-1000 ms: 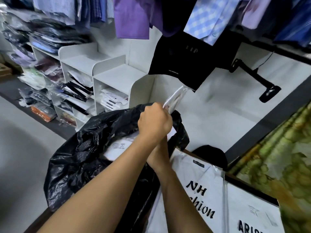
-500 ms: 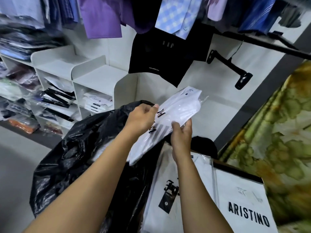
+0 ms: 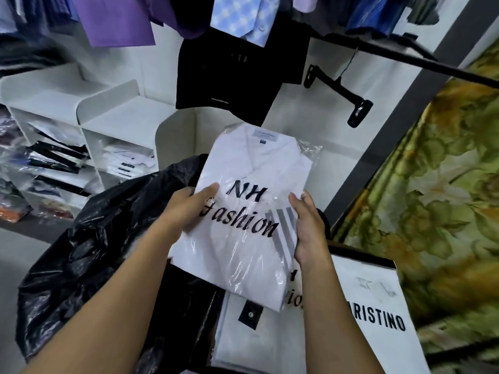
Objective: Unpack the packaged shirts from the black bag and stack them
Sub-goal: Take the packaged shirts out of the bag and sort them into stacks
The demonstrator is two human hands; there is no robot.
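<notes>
Hands hold one packaged shirt (image 3: pixel 251 211) up in the middle of the scene, above the near stack. The left hand (image 3: pixel 186 211) takes the packet's left edge in its grip, thumb lying across the clear wrap beside the printed "NH Fashion" lettering. The right hand (image 3: pixel 307 228) clamps the right edge, fingers (image 3: pixel 295 205) pressed on the grey stripes. The shirt is white, folded, collar pointing far, and tilts slightly to the right. To the left, the black bag (image 3: pixel 89 252) slumps open and crumpled, its rim touching the packet's left side. Below the held packet lies a stack of packaged shirts (image 3: pixel 248 336), white with a dark tag, and just right of it another white packet (image 3: pixel 378 314) printed "ARISTINO". A white shelf unit (image 3: pixel 118 122) with folded garments stands at the far left. Hanging shirts (image 3: pixel 118 20) and a black hanger (image 3: pixel 340 90) line the far wall.
</notes>
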